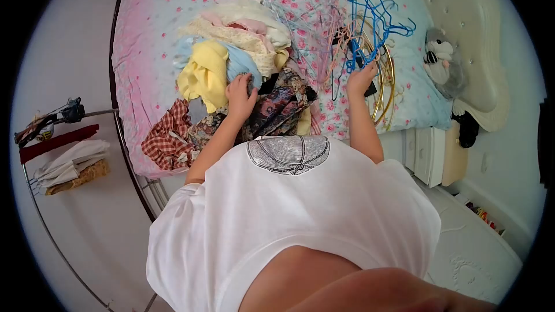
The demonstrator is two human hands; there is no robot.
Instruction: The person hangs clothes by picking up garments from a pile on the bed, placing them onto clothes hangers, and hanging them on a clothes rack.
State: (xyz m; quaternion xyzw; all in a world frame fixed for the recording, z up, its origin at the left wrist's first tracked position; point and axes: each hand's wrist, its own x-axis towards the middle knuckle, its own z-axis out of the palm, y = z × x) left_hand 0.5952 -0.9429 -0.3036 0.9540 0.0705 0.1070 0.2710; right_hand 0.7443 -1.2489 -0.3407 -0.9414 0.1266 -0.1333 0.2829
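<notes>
On the bed, my left hand [241, 96] is closed on a bit of dark floral garment [277, 104], its fingers partly hidden in the cloth. Next to it lie a yellow garment [204, 75] and a light blue one [240, 63]. A red checked garment [166, 134] is at the near left of the heap. Over to the right, my right hand [362, 80] is closed at the lower end of the blue hangers [374, 29]; how many it grips I cannot tell. Gold hoop-like hangers [388, 81] and pink hangers [338, 46] lie around it.
Cream and pink clothes [243, 26] are piled at the far side of the floral bed sheet [167, 0]. A grey plush toy [442, 60] rests by the padded headboard [474, 34]. To the left stands a metal rack [40, 208] with folded clothes [72, 162]. A white cabinet [428, 156] is at right.
</notes>
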